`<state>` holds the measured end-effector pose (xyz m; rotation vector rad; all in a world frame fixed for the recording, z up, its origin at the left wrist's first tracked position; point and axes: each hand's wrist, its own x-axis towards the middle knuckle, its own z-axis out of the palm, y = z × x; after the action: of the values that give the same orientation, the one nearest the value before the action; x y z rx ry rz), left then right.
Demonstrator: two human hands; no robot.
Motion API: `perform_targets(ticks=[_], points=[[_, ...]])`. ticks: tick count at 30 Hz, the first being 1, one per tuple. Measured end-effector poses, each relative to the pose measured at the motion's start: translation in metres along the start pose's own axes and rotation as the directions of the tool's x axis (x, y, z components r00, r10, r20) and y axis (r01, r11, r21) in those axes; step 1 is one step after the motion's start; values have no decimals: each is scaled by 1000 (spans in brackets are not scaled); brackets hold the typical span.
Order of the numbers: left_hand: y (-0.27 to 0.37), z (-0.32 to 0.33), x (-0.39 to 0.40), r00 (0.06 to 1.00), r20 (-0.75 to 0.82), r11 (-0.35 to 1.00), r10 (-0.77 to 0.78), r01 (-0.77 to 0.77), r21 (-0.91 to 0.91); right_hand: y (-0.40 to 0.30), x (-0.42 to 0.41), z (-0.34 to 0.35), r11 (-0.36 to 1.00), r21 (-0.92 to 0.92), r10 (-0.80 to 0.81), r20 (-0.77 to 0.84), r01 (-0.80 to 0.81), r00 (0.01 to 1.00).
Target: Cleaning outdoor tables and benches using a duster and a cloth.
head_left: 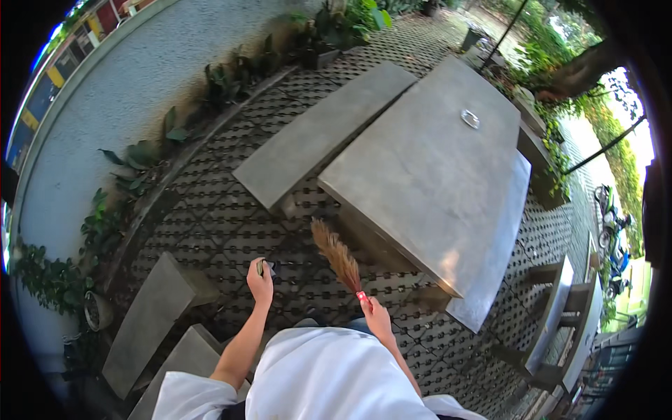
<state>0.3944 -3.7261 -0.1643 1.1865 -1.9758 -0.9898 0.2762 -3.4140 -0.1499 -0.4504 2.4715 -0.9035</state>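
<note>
My right hand (pixel 378 318) grips the red handle of a small hand broom (pixel 338 254). The broom's tan bristles point forward and slightly left, above the paving and near the close corner of a concrete table (pixel 415 173). In my left hand (pixel 260 283) is a small dark object (pixel 269 268) with a yellowish edge; the fingers cover much of it, so its kind is unclear. A clear shallow dish (pixel 470 119), perhaps an ashtray, rests toward the far end of the tabletop.
Concrete benches flank the table: one at its left (pixel 325 131), another at its right (pixel 493 252). More benches (pixel 152 320) stand at lower left and right. Perforated paving blocks (pixel 210 210) cover the ground. Plants (pixel 139 157) line a white wall (pixel 121 89); motorcycles (pixel 611 226) are parked far right.
</note>
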Motion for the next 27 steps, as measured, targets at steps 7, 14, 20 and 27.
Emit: perform_targets(ticks=[7, 14, 20, 27], points=[[-18, -31, 0, 986, -107, 991, -129, 126, -35, -93, 71, 19, 986, 69, -159, 63, 155, 985], [-13, -22, 40, 972, -155, 984, -177, 169, -64, -112, 146, 60, 976, 176, -155, 131, 131, 979], [-30, -35, 128, 974, -183, 990, -133, 140, 28, -157, 228, 102, 967, 194, -194, 148, 164, 970], [-30, -30, 242, 967, -210, 988, -145, 153, 23, -228, 307, 119, 959, 265, -140, 114, 106, 984]])
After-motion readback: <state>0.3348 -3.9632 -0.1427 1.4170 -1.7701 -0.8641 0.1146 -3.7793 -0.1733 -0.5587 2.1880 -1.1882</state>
